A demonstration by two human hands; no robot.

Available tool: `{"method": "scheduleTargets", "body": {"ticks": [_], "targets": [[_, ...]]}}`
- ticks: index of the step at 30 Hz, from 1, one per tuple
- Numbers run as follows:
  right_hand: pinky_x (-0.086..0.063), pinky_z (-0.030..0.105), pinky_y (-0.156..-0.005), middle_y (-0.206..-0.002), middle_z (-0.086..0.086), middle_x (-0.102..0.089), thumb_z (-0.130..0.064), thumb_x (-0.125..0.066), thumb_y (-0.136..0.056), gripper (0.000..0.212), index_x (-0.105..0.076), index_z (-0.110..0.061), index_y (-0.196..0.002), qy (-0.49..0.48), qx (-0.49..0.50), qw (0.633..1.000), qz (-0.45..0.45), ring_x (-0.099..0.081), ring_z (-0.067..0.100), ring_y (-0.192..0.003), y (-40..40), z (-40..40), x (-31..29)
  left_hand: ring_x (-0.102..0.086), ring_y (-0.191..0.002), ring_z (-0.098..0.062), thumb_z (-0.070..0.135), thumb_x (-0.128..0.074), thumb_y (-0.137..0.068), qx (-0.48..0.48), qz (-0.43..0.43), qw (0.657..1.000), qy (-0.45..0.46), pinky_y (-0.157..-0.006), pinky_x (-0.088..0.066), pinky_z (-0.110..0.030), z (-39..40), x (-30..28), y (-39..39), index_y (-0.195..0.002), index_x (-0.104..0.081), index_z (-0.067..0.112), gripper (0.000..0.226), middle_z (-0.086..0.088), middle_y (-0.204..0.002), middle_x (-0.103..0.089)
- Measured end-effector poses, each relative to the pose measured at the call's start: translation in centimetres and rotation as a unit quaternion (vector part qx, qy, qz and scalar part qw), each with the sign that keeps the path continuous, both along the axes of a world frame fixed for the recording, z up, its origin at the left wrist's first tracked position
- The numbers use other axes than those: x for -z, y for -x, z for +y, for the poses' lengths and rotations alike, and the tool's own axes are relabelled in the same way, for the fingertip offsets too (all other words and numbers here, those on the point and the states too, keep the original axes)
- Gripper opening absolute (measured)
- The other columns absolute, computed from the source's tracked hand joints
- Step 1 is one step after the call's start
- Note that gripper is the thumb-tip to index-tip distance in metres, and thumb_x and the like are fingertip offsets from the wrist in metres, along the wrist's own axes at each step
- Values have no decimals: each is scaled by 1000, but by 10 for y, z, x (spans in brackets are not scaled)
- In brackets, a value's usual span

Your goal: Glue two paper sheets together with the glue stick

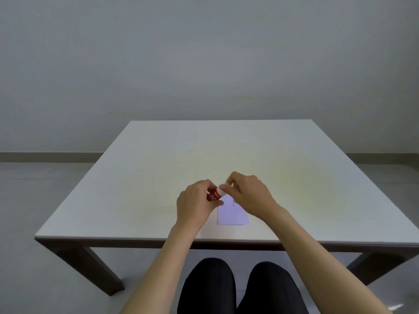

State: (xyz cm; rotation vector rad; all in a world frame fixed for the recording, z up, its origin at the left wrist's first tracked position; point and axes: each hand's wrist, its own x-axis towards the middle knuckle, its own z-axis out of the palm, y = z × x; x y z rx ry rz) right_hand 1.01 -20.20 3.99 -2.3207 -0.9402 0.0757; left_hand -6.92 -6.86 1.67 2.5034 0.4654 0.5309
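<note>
Two hands meet mid-frame: left hand (196, 201) clamps the red glue stick (215, 195), right hand (247, 192) pinches its white end (cap, perhaps) above paper (232, 214) on the pale worktop (158, 168).

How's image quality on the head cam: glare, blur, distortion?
Head view: soft, even light, with a faint yellowish patch on the table but no hard glare; only faint shadows under the hands. Glue stick label is too soft to read, and the print on the paper is too small. Wide-angle stretch splays the forearms and table edges toward the corners.
</note>
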Motion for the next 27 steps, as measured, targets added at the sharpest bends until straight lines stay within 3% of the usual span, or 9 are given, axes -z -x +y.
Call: {"method": "scheduleTargets", "body": {"ticks": [3,5,9,11,13,18,23,27], "targets": [[-33,29,-53,-65,11,-63,-63,-39,-88,66,-59,-2,-71,47,74,995,-44,-46,21,-58,-1,5,-1,-66,-78,-14,35,-78,-70,-5,-5,1000,17,-61,-40,-27,1,2,-2,-82,-59,22,26,10,-86,-71],[-35,31,-56,-75,16,-69,-66,-34,-88,73,-56,0,-66,23,72,997,-20,-46,22,-58,-1,3,0,-68,-77,-18,35,-79,-68,-30,-15,999,38,-64,-47,-32,13,-4,-11,-80,-55,19,31,7,-81,-71],[-33,30,-55,-70,6,-70,-54,-41,-92,53,-42,-19,-52,-8,59,998,26,-43,20,-54,1,-17,0,-64,-80,-28,32,-81,-68,-89,-37,991,93,-63,-43,-34,47,-21,-36,-80,-49,13,39,-3,-86,-70],[-29,29,-52,-53,-3,-53,-48,-46,-93,47,-57,-14,-62,-9,55,998,43,-36,15,-49,1,-28,1,-62,-82,-30,30,-81,-69,-104,-41,987,114,-63,-39,-32,56,-18,-48,-83,-51,10,39,-6,-92,-69],[-28,28,-52,-49,-8,-41,-45,-48,-93,43,-65,-8,-76,-7,57,997,55,-34,11,-48,2,-35,4,-62,-86,-30,29,-81,-68,-114,-38,984,135,-66,-40,-32,60,-11,-55,-88,-54,5,41,-9,-96,-68],[-33,29,-58,-59,0,-51,-38,-50,-93,35,-66,-10,-81,-16,53,995,79,-44,17,-57,2,-41,9,-61,-84,-29,26,-82,-69,-111,-27,980,161,-65,-40,-31,58,8,-60,-88,-53,5,40,-9,-97,-68],[-35,30,-60,-73,20,-65,-34,-51,-93,29,-67,-12,-83,-40,36,995,83,-59,38,-75,2,-42,9,-62,-85,-32,25,-81,-69,-110,-34,981,156,-66,-45,-34,58,16,-61,-88,-52,4,40,-10,-95,-67],[-37,29,-59,-76,17,-68,-31,-51,-94,27,-68,-12,-84,-53,28,995,75,-59,35,-73,4,-42,8,-63,-85,-33,24,-80,-70,-111,-45,982,149,-67,-46,-36,56,19,-61,-87,-51,6,39,-10,-94,-67]]}}
